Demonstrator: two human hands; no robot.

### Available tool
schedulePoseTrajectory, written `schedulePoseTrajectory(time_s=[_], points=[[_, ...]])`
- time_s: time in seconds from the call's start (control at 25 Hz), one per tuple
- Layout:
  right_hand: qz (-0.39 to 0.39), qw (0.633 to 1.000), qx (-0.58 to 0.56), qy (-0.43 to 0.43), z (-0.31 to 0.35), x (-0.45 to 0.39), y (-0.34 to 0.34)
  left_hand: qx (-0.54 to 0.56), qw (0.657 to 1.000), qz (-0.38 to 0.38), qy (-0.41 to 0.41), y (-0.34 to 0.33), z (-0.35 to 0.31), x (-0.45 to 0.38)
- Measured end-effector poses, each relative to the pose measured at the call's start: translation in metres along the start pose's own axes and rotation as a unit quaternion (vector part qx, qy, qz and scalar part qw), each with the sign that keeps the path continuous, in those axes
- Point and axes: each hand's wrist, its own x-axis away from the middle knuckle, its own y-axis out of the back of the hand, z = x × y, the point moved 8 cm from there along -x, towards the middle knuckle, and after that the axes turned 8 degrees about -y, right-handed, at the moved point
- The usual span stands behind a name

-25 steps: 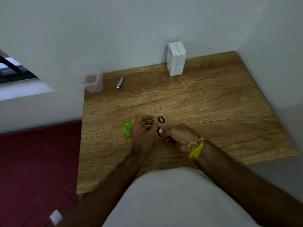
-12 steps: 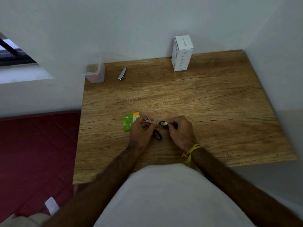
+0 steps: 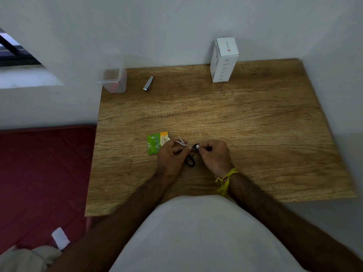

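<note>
Two hands: the left hand [image 3: 170,156] and the right hand [image 3: 215,156] are meeting low over the table [image 3: 255,124], just right of the green sachet [image 3: 156,143].
Item in hand: small black-handled scissors [image 3: 190,160] are being held between both hands, just right of the sachet. The slightly parted blades are pointing up toward its right edge.
Left fingers: they are curling in and pinching the scissors near the pivot, with the blades sticking out past them.
Right fingers: thumb and forefinger are pinching the upper black loop, while the lower loop is dangling free between the wrists. A small white bit is showing at the tips, too small to identify.
Yellow thread band [image 3: 225,178]: it is sitting on the right wrist, down-right of the sachet.
Nail clipper [image 3: 148,83]: it is lying well beyond the sachet.
Clear container [image 3: 115,79]: it is standing beyond the sachet and to its left, at the table's far corner.
White box [image 3: 224,59]: it is standing upright well beyond the sachet and to its right, by the wall.
</note>
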Motion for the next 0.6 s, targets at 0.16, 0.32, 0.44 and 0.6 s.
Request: schedulePoseTrajectory(time_s=[0.16, 0.32, 0.44, 0.6], points=[[0.03, 0.999, 0.023, 0.031, 0.003, 0.0, 0.0, -0.003, 1.0, 0.008, 0.005, -0.004, -0.001, -0.002], [0.095, 0.982, 0.106, 0.127, 0.011, 0.001, 0.0, -0.023, 1.0, 0.001, 0.005, -0.004, -0.004, -0.003], [0.142, 0.955, 0.179, 0.188, 0.016, 0.003, -0.003, -0.042, 0.999, -0.004, 0.021, -0.003, -0.005, -0.007], [0.17, 0.937, 0.202, 0.229, 0.018, 0.007, -0.003, -0.053, 0.998, 0.011, 0.027, -0.004, -0.006, -0.01]])
